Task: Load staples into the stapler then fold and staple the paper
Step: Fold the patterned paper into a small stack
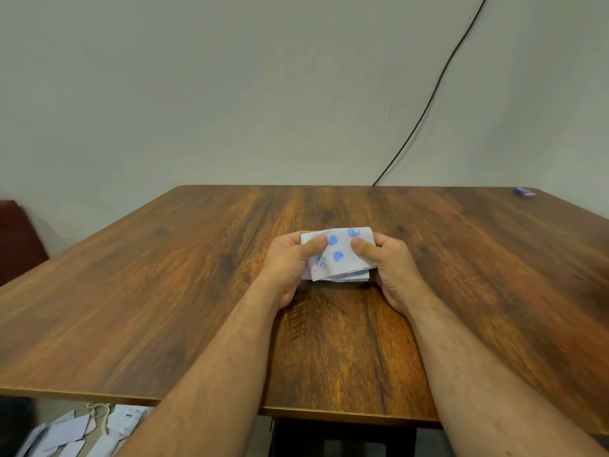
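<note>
Above the table, left hand and right hand pinch folded paper, long axis left-right.

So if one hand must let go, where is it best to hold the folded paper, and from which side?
Probably the left short edge of the folded paper, pinched from the left by the left hand, thumb on top. The layers fan open along the near edge, so a grip across a closed side should keep them together. The right hand holds the opposite edge.
</note>
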Available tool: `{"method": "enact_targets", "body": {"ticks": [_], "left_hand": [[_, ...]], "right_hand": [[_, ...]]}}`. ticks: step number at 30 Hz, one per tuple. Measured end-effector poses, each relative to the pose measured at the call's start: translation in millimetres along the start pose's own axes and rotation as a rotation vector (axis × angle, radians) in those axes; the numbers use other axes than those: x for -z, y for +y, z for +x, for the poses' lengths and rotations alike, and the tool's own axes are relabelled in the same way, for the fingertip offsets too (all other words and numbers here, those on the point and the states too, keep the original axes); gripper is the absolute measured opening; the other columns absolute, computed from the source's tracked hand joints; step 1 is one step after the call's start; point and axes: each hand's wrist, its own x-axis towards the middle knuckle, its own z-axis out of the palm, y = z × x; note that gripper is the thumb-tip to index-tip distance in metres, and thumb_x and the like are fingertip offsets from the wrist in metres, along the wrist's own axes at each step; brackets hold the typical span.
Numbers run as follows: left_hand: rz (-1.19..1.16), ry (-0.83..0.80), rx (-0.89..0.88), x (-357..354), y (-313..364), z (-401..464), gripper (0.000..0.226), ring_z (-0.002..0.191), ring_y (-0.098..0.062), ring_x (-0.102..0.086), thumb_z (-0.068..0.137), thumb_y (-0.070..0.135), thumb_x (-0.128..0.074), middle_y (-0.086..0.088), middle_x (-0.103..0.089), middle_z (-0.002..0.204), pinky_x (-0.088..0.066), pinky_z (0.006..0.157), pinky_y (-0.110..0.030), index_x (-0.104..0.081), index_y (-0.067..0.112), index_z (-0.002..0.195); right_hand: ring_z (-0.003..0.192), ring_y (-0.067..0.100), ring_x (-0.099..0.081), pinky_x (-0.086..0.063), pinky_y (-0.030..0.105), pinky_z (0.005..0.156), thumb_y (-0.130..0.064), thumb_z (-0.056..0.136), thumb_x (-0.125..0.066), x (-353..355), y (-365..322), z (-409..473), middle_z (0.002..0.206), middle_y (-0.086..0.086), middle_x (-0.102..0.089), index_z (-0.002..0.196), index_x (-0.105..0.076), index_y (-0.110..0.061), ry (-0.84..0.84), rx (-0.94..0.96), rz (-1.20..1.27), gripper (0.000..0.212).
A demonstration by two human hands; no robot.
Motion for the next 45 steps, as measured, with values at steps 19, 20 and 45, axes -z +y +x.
{"method": "enact_targets", "body": {"ticks": [19,20,45], "left_hand": [[0.177,0.064,-0.134,1.5,-2.8,1.7,0.015,0.089,-0.026,-0.077,0.085,0.003,-0.074,-0.011,-0.079,0.094,-0.061,0.084,-0.049,-0.071,0.011,0.097],[0.176,0.065,-0.135,1.2,-2.6,1.6,0.016,0.089,-0.026,-0.077,0.085,0.003,-0.074,-0.011,-0.079,0.095,-0.061,0.084,-0.050,-0.072,0.011,0.098],[0.191,0.089,-0.107,-1.6,-1.2,2.4,0.022,0.088,-0.027,-0.077,0.096,0.032,-0.064,-0.010,-0.079,0.095,-0.058,0.087,-0.050,-0.072,0.012,0.101]], "right_hand": [[0.100,0.035,-0.074,-0.055,0.060,0.095,-0.043,0.088,-0.069,-4.8,-2.7,0.4,0.106,0.015,-0.077,0.110,-0.076,-0.010,0.019,0.002,-0.004,0.040],[0.098,0.033,-0.075,-0.056,0.060,0.094,-0.036,0.092,-0.068,-4.5,-2.3,0.7,0.105,0.014,-0.078,0.108,-0.076,-0.010,0.033,0.014,-0.015,0.032],[0.085,0.025,-0.078,-0.060,0.043,0.077,-0.026,0.096,-0.068,-4.1,-6.1,-5.2,0.090,0.005,-0.081,0.098,-0.077,-0.016,0.092,0.067,-0.154,0.014]]}}
